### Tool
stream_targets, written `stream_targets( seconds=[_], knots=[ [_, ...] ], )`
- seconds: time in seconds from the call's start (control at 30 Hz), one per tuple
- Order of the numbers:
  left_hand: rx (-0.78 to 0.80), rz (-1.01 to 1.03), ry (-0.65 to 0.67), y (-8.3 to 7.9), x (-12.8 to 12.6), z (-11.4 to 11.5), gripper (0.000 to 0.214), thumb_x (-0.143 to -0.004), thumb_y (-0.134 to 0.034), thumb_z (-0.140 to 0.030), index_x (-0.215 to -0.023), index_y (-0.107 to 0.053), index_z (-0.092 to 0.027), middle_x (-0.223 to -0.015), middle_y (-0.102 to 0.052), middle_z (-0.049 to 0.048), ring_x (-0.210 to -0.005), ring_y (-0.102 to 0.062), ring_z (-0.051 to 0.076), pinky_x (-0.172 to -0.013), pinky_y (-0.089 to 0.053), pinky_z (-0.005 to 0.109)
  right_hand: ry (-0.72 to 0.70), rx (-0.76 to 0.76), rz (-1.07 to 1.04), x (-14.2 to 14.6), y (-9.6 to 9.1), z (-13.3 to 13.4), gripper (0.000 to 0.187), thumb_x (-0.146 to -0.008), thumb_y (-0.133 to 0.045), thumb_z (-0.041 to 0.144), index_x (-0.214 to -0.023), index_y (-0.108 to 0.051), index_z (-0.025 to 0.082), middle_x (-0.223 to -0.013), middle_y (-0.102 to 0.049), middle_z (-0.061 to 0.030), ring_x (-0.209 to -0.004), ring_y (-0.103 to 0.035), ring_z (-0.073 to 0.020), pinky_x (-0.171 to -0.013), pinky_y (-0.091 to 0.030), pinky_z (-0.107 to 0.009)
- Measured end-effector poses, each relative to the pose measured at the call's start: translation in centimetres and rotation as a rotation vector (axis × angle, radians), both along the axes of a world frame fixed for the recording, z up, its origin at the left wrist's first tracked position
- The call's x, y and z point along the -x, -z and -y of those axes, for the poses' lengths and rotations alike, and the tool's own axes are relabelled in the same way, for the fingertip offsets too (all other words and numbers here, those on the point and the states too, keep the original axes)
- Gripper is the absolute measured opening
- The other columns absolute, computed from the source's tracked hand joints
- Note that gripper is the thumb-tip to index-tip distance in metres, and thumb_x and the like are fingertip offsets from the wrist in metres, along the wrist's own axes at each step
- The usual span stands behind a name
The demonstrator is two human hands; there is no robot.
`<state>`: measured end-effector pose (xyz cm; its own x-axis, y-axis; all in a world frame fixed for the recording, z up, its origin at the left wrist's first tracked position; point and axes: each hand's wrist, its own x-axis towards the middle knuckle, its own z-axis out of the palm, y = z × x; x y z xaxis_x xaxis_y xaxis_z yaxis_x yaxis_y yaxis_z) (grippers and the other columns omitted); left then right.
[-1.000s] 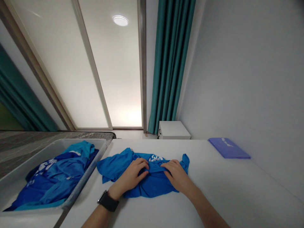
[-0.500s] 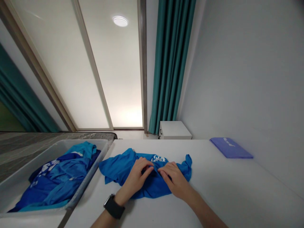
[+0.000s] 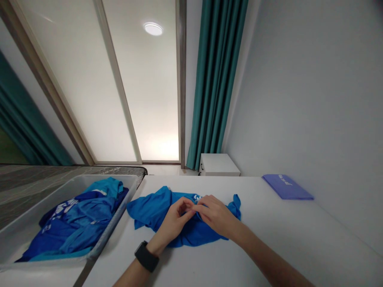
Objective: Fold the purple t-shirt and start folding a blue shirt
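Observation:
A crumpled blue T-shirt (image 3: 149, 207) with a white print lies across the white table (image 3: 299, 247) in front of me. My left hand (image 3: 176, 215), with a black watch (image 3: 146, 256) on its wrist, pinches the fabric near the middle of the shirt. Right beside it, my right hand (image 3: 214, 213) has its fingers closed on the same spot, and the fingertips of both hands meet. The hands cover most of the print, and the bit of cloth between the fingertips is hidden.
On the left stands a translucent plastic tub (image 3: 112, 235) holding a heap of blue garments (image 3: 80, 219). A folded purple-blue item (image 3: 289, 187) with white lettering lies at the far right by the wall. Behind the table are a small white cabinet (image 3: 220, 164) and a green curtain (image 3: 218, 79).
My right hand has moved left until its fingertips meet those of my left hand, covering more of the print. My left hand stays almost in place on the shirt.

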<state>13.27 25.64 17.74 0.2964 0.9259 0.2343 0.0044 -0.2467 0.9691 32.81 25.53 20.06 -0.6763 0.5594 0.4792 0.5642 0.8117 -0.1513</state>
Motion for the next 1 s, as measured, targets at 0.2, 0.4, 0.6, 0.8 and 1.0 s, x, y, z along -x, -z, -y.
stream_targets(
  seconds=[0.2, 0.4, 0.6, 0.8, 1.0],
  knots=[
    [0.078, 0.197, 0.092, -0.3, -0.1, 0.1, 0.028, -0.083, -0.072, -0.038, -0.096, -0.056, -0.018, -0.087, -0.066, 0.0019, -0.081, -0.062, 0.014, -0.075, -0.047, 0.026, 0.017, 0.131, -0.021, 0.1, -2.0, 0.0, 0.019, -0.091, -0.049, 0.009, -0.100, -0.059, 0.022, -0.100, -0.058, -0.0056, -0.093, -0.054, -0.0200, -0.084, -0.047, -0.034],
    [-0.039, 0.085, 0.021, -0.1, -0.4, 0.4, 0.023, -0.089, -0.062, -0.040, -0.093, -0.059, -0.018, -0.091, -0.063, 0.0026, -0.084, -0.060, 0.016, -0.078, -0.048, 0.028, 0.090, 0.226, -0.330, 0.9, -2.7, 0.1, 0.018, -0.082, -0.048, 0.006, -0.088, -0.054, 0.023, -0.091, -0.059, -0.0028, -0.089, -0.055, -0.0191, -0.083, -0.046, -0.034],
    [-0.230, -0.296, 0.046, 0.4, -0.3, 0.9, 0.027, -0.093, -0.056, -0.035, -0.115, -0.058, -0.020, -0.113, -0.066, 0.0083, -0.105, -0.061, 0.023, -0.096, -0.048, 0.038, 0.152, 0.225, -0.622, 0.6, -5.4, 0.1, 0.010, -0.084, -0.050, 0.017, -0.086, -0.058, 0.023, -0.082, -0.060, -0.0009, -0.080, -0.058, -0.0168, -0.074, -0.047, -0.030],
    [-0.542, -0.580, -0.018, 1.7, 0.1, 0.1, 0.041, -0.095, -0.040, -0.018, -0.135, -0.049, -0.021, -0.137, -0.056, 0.0124, -0.128, -0.050, 0.025, -0.110, -0.038, 0.047, 0.339, 0.174, -0.719, 0.0, -8.0, -0.1, 0.007, -0.087, -0.052, 0.027, -0.084, -0.057, 0.023, -0.066, -0.062, 0.0010, -0.073, -0.060, -0.0184, -0.071, -0.045, -0.030],
    [-0.512, -0.502, -0.203, 0.2, -1.8, 2.8, 0.022, -0.094, -0.043, -0.029, -0.080, -0.057, -0.020, -0.076, -0.063, 0.0059, -0.074, -0.060, 0.020, -0.069, -0.046, 0.032, 0.534, 0.108, -0.581, 0.3, -6.5, -1.1, 0.010, -0.086, -0.049, 0.030, -0.081, -0.056, 0.025, -0.065, -0.063, 0.0002, -0.079, -0.056, -0.0225, -0.076, -0.042, -0.033]
  ],
)
